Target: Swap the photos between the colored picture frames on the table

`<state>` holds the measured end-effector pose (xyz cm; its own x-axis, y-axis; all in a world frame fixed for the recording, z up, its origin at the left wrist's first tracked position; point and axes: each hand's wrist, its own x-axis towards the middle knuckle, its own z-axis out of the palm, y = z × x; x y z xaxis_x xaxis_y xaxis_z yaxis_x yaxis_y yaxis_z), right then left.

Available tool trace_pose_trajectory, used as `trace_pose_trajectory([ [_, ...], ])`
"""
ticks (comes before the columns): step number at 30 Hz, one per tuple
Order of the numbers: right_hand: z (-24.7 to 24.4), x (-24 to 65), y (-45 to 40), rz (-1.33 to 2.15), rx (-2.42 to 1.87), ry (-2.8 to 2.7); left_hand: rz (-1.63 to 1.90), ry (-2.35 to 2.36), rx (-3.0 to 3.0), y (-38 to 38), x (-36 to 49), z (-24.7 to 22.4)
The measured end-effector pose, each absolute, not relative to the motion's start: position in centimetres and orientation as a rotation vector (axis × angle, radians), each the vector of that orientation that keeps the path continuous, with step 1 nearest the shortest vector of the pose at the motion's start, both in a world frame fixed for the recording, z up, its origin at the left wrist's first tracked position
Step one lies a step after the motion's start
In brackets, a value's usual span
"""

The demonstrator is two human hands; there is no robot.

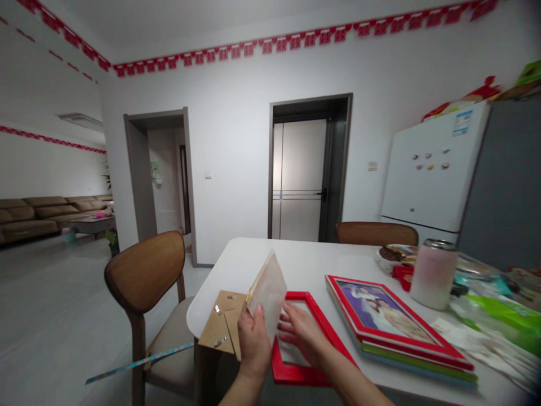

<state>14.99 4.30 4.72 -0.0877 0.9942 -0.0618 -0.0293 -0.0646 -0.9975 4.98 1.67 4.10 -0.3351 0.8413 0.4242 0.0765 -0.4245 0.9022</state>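
My left hand [255, 338] is closed on a thin stack of pale sheets [270, 293], held tilted upright above the table, thumb against the near face. What is on their far side is hidden. My right hand [302, 332] is beside the stack's right edge with its fingers stretched and apart; whether the fingertips touch the sheets I cannot tell. Under my right hand lies a red picture frame [285, 376], its middle showing greyish. To the left is a brown backing board [213, 332] with metal clips and a stand flap, partly behind my left hand.
Stacked frames, the top one a red picture frame [448, 355] with a photo, lie at the right. Beyond stand a pink-white tumbler [435, 276], a green package [507, 316] and crumpled tissues [473, 341]. A wooden chair [147, 276] is at the left; a blue patterned strip [139, 362] crosses it.
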Motion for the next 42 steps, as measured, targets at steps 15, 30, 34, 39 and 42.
trace_pose_trajectory([
  [15,2.2,23.2,8.7,0.850,-1.634,-1.584,0.929,1.368,1.923,-0.5,5.6,0.2],
  [30,1.1,21.5,9.3,0.198,-1.809,-1.873,0.689,1.357,2.198,-0.6,3.3,1.7],
  [34,0.2,21.4,8.3,0.012,-1.721,-1.994,0.653,1.364,2.206,-1.2,2.7,2.4],
  [39,1.0,18.5,5.2,0.091,-1.518,-2.074,0.690,1.436,2.205,-1.2,-1.8,1.6],
  [42,2.2,14.3,3.2,0.200,-1.345,-2.176,0.693,1.823,2.097,0.0,-5.6,0.7],
])
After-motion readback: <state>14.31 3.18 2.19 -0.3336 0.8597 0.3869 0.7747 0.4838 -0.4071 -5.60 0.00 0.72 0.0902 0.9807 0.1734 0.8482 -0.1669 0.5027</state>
